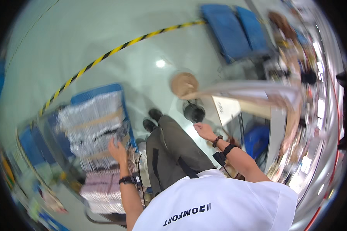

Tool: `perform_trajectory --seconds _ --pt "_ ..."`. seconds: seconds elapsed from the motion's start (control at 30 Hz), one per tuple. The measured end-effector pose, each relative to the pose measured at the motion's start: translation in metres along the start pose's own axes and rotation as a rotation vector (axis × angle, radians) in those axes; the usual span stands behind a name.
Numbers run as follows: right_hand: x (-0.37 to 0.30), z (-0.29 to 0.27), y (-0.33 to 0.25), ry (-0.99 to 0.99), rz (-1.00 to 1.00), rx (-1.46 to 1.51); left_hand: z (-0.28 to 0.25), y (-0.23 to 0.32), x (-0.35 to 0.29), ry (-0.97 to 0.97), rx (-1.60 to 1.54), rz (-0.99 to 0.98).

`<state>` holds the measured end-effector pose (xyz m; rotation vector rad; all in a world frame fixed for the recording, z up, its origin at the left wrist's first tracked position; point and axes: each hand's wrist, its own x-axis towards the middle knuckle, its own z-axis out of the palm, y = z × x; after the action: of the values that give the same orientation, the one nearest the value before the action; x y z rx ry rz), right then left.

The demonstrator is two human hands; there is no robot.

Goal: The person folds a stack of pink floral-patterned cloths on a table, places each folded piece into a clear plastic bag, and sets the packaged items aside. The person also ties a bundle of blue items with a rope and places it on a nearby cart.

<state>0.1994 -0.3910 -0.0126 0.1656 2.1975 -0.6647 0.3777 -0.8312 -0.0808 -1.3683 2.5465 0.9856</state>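
Observation:
My left hand (118,150) reaches over the right side of a load of stacked packets, its fingers stretched out and nothing visible in them. Those clear-wrapped silvery packets (90,111) lie in rows, with brown strips between some of them. Closer to me sit pinkish stacked packets (102,192). A blue tray or cart edge (100,91) shows behind and beside the load. My right hand (205,131) hangs in the air to the right of my legs, fingers curled in, with no object showing. It is nearest a dark round object (194,111) on the floor.
A tan round object (184,84) stands ahead. On the right is a blurred worktable (254,92) crowded with items, a blue bin (256,139) under it. Blue panels (227,32) stand at far right. Yellow-black tape (123,45) curves across the floor.

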Motion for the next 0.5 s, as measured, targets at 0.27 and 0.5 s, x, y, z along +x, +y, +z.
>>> perform_trajectory --seconds 0.27,0.5 --pt "-0.185 0.028 0.181 0.217 0.186 0.226 0.115 0.083 -0.095 -0.7 -0.004 0.354" --pt "-0.24 0.04 0.278 0.405 0.207 0.461 0.204 0.308 -0.235 -0.792 -0.071 0.849"
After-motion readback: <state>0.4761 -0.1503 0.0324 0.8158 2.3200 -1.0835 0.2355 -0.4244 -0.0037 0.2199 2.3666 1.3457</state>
